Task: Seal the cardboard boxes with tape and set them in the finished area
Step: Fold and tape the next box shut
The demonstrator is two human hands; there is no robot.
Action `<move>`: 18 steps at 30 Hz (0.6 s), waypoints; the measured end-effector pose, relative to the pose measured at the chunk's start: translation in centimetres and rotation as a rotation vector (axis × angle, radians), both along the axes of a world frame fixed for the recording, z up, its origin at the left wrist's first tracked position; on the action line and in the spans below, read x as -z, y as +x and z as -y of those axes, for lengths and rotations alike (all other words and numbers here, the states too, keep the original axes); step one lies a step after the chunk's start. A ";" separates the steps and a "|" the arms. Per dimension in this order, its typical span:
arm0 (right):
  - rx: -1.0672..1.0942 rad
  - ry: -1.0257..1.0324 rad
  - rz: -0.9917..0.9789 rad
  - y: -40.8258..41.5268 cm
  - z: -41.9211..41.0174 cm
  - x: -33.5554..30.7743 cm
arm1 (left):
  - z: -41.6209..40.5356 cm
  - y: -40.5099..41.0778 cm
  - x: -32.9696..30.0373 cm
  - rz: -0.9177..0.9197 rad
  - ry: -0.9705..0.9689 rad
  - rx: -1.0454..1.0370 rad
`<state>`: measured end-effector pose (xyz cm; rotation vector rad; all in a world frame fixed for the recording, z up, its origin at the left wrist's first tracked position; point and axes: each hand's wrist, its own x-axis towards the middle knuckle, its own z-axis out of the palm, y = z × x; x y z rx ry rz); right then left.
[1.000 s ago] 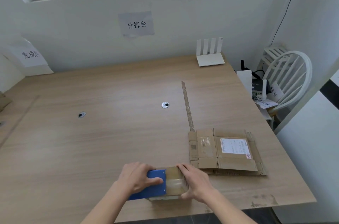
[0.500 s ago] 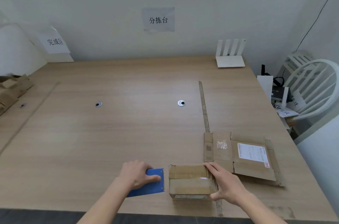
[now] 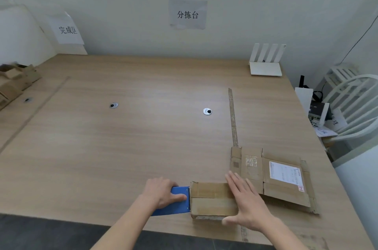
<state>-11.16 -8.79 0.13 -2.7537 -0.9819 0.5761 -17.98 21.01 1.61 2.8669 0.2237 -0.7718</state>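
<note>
Brown cardboard box (image 3: 212, 198), tape-striped top

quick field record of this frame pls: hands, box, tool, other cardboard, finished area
left hand: left hand grips the blue tape dispenser, which sits against the box's left side
right hand: right hand lies flat, fingers straight, on the right part of the box
box: small brown cardboard box near the front table edge, flaps closed, tape along the top
other cardboard: flattened cardboard box with white label, right of the small box
finished area: paper sign on the far-left wall; cardboard pieces lie at the table's left edge
</note>
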 end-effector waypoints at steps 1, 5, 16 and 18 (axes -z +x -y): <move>0.003 0.010 0.001 -0.6 -1.2 0.0 | 0.0 0.0 0.0 0.003 -0.002 0.008; 0.154 0.116 -0.003 -2.8 -6.4 2.0 | -0.2 -0.1 0.0 0.024 -0.014 0.006; 0.373 0.032 0.073 -3.8 -9.8 3.8 | -2.2 -2.6 0.3 0.068 0.008 -0.064; 0.388 0.020 0.062 -4.1 -10.0 4.0 | -1.9 -2.3 0.3 0.059 0.025 -0.068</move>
